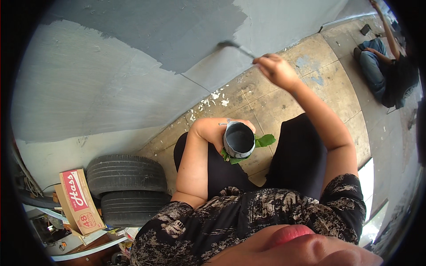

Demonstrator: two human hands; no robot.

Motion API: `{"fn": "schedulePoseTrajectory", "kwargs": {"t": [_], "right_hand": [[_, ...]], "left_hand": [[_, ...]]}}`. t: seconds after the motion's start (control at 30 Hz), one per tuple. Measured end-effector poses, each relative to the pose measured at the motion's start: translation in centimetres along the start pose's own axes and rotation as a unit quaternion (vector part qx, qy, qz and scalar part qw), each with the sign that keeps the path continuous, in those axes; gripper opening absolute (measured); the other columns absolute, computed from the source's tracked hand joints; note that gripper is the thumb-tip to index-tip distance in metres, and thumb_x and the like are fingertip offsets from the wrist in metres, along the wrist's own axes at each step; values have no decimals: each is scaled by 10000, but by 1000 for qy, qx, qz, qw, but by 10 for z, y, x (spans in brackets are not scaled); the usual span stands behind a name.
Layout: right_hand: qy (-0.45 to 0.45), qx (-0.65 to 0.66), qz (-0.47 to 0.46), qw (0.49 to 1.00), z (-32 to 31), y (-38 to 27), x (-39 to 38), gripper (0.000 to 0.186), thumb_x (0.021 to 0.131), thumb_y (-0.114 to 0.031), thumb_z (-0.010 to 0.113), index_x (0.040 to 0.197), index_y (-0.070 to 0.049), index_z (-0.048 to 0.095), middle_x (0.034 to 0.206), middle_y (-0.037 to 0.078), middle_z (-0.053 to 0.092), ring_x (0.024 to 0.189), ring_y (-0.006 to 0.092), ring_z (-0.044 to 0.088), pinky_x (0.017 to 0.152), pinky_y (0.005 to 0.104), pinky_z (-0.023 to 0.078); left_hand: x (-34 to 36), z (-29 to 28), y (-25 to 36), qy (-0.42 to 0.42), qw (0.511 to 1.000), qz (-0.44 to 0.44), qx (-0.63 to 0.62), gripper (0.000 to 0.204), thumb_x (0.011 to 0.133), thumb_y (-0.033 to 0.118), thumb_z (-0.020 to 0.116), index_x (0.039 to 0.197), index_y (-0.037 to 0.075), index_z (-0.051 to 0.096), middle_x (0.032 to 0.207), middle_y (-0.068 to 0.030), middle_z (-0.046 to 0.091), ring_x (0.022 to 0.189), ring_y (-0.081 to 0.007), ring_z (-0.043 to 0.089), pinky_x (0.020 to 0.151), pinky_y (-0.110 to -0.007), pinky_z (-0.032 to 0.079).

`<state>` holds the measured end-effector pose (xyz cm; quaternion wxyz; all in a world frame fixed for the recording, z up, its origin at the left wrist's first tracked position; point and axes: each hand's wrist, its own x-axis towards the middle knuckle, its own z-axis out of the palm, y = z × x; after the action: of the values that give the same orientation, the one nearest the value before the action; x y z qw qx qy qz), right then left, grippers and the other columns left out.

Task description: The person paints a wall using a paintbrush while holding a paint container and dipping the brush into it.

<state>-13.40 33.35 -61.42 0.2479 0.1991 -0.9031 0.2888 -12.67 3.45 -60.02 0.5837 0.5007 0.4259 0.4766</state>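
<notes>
My left hand (216,133) is wrapped around a small round paint container (227,141) and holds it upright above my lap. Dark grey paint (241,138) shows inside it. Green leaves (265,140) stick out between the container and my hand. Stretched out to the far right, my right hand (277,71) grips the handle of a paintbrush (245,50). The brush's dark bristles meet the wall (102,93), just right of a freshly darker grey patch (186,33). Lighter grey covers the rest of the wall's painted part.
Two stacked black tires (126,173) stand at the left by the wall, beside an open cardboard box (82,201). White paint flakes (213,98) lie on the tiled floor (262,104) along the wall's foot. Another person (377,66) sits at the far right, one arm raised.
</notes>
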Motion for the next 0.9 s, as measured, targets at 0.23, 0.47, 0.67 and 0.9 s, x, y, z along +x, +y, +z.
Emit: {"fn": "schedulePoseTrajectory", "kwargs": {"t": [0.23,0.47,0.67,0.9], "right_hand": [[22,-38,82,996,-55,11,-15,131,970,-140,683,1078,-68,701,907,135,728,877,335,703,776,444,571],[-37,22,-23,999,-37,-20,9,145,943,-120,708,1074,-60,721,932,147,725,889,346,702,795,440,579],[0,-27,72,997,-51,23,27,137,1006,-122,647,1114,-64,706,911,151,718,804,329,695,735,411,550],[-4,-20,29,999,-50,-13,0,115,957,-78,686,1061,-44,722,925,149,716,845,327,708,761,408,573]], "left_hand": [[-3,-1,0,-10,1000,5,-8,1135,459,34,994,1456,18,453,1383,-67,539,1261,-173,535,1036,-326,456],[3,-6,-3,-14,1000,6,-6,1144,459,31,994,1464,18,448,1387,-66,536,1248,-177,543,1037,-323,457],[5,-7,-3,-24,1000,3,-3,1143,461,33,997,1464,15,447,1376,-73,547,1241,-179,545,1035,-328,460],[0,-6,-2,-12,1000,22,-12,1151,476,53,1003,1478,11,437,1375,-77,550,1242,-180,546,1034,-338,463]]}}
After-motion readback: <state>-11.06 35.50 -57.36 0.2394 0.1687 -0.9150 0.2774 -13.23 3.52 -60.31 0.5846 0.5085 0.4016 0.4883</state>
